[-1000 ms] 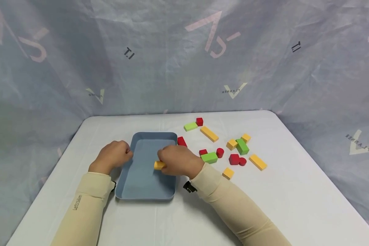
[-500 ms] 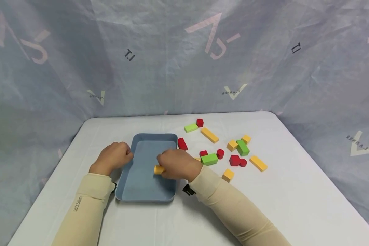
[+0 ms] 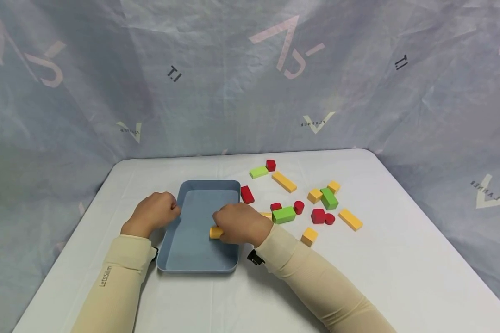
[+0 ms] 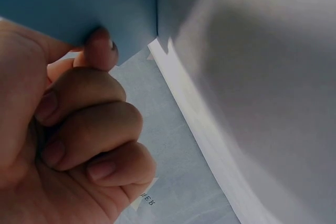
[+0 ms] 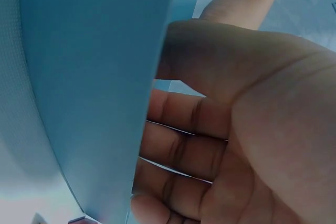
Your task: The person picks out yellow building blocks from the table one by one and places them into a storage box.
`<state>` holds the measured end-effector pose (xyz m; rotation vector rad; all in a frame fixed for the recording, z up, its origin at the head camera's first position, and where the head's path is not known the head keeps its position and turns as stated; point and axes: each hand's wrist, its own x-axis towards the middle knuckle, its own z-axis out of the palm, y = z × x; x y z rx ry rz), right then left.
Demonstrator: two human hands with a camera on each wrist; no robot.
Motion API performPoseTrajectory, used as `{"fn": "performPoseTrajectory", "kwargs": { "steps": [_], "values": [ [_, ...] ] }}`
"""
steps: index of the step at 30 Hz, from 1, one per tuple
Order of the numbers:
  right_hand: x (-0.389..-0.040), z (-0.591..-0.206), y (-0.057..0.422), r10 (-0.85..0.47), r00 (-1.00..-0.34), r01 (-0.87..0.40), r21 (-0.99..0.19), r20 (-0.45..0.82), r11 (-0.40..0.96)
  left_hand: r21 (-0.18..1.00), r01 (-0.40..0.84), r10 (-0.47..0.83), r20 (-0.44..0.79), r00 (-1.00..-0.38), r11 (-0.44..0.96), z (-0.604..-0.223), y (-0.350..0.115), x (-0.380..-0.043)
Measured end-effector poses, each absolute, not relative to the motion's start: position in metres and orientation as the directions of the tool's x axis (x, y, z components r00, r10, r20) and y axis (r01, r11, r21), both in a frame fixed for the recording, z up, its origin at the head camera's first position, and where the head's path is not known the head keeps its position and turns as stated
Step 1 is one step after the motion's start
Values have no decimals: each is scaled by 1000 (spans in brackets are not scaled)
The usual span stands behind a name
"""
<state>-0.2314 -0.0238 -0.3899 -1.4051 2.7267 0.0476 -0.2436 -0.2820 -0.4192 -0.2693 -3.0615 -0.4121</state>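
Observation:
A blue-grey tray [image 3: 183, 259] lies on the left part of the white table. My left hand [image 3: 153, 212] pinches its left wall between thumb and index finger, the other fingers curled into the palm, as the left wrist view shows. Over the inside of the tray, near its right wall, my right hand [image 3: 242, 224] holds a yellow block [image 3: 215, 232] with a rounded look; only its left end sticks out past the fingers. In the right wrist view the tray's wall [image 5: 94, 93] hides the fingertips and the block.
Right of the tray lie scattered blocks: a red block [image 3: 247, 194], a green block [image 3: 284, 215], a red cylinder [image 3: 298, 207], a long yellow block [image 3: 284, 181], a yellow cube [image 3: 309, 236] and several others. A grey printed cloth [image 3: 216, 92] hangs behind the table.
My right hand has sunk slightly lower into the tray with the yellow block, uncovering part of another yellow block beside the green one. The left hand keeps its place on the tray.

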Motion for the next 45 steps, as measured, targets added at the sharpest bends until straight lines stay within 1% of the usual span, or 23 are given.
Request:
{"fn": "performPoseTrajectory", "kwargs": {
  "steps": [9,16,21,33,41,45],
  "values": [
    [-231,-392,-24,-810,-579,-814,22,-90,580,266,173,165,52,-985,948,-419,-281,-243],
    [-231,-392,-24,-786,-604,-794,17,-131,607,269,176,167,55,-984,947,-419,-281,-243],
    [-231,-391,-24,-784,-604,-792,2,-144,610,271,170,162,53,-985,947,-419,-281,-244],
    [-230,-380,-18,-781,-607,-780,-74,-145,621,275,161,156,39,-987,948,-419,-282,-245],
    [-233,-372,-10,-777,-605,-760,-164,-175,628,274,158,155,32,-987,949,-420,-282,-245],
    [-234,-365,-5,-776,-606,-755,-181,-173,630,277,164,159,38,-986,947,-420,-282,-245]
  ]
}}
